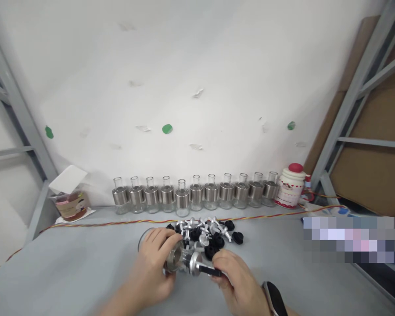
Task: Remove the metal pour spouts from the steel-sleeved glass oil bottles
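Note:
My left hand (153,265) is wrapped round a glass bottle (175,258) lying on its side, its neck toward the right. A silver pour spout (195,264) with a black end sits at the bottle's mouth. The fingers of my right hand (238,278) are closed on the spout's black end. How deep its stopper sits in the neck I cannot tell. Just beyond both hands lies a loose pile of silver spouts (204,239) and black caps (237,238).
Along the wall stands a row of several glass bottles with steel sleeves (182,198). A plastic tub (70,205) is at the left, a white jar with a red knob (289,188) at the right. A twisted red-yellow wire (118,223) crosses the grey table (69,267).

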A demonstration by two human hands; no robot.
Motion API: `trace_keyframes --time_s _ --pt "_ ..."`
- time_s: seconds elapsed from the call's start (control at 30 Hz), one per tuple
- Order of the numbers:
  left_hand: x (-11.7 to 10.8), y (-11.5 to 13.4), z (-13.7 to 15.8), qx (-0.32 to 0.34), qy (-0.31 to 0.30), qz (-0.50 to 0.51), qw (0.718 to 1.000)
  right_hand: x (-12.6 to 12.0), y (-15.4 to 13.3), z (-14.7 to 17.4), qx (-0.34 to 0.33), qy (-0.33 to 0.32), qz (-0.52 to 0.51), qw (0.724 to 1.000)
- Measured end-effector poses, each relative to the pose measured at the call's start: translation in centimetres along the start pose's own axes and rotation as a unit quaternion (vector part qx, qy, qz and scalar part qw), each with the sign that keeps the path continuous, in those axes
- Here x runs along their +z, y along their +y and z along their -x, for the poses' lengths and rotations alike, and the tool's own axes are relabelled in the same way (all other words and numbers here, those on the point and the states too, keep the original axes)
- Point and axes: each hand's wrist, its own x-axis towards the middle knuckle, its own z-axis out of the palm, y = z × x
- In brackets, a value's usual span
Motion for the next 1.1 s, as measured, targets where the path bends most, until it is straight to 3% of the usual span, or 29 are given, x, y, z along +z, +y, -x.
trace_keyframes --time_s 0.13,0.2,0.33,0.43,0.5,0.57,0.67,0.77,0.87,1.1 --pt "-0.2 0.7 -0.1 -0.025 -0.033 0.075 0.996 -0.4 -0.4 0.0 -0.006 -0.004 0.006 1.000" --pt "-0.4 0.1 0.0 -0.057 -0.014 0.136 0.989 -0.7 -0.4 0.1 -0.031 0.003 0.007 0.999" --pt "-1.0 -2.5 -0.1 -0.223 0.144 0.235 0.935 -1.4 0.3 0.0 -0.038 0.007 0.032 0.999" --pt "-1.6 -3.8 -0.4 -0.316 0.239 0.208 0.894 -1.1 1.3 -0.4 0.033 -0.007 0.077 0.996" --pt "-1.6 -3.9 -0.6 -0.342 0.261 0.180 0.885 -0.5 2.0 -0.7 0.108 -0.016 0.086 0.990" --pt "-1.4 -3.8 -0.5 -0.322 0.246 0.131 0.905 0.1 2.9 -0.7 0.183 -0.028 0.082 0.979" --pt "-0.9 -3.7 -0.3 -0.194 0.197 -0.004 0.961 0.7 4.3 -0.4 0.262 -0.040 0.070 0.962" --pt "-0.5 -3.6 -0.3 -0.089 0.144 -0.127 0.977 0.9 5.1 -0.1 0.301 -0.040 0.048 0.951" --pt "-0.3 -3.3 -0.4 -0.076 0.105 -0.167 0.977 0.7 4.6 -0.2 0.297 -0.043 0.024 0.954" --pt "0.3 -1.2 0.0 -0.066 0.033 -0.160 0.984 0.5 1.3 0.0 0.204 -0.138 -0.007 0.969"
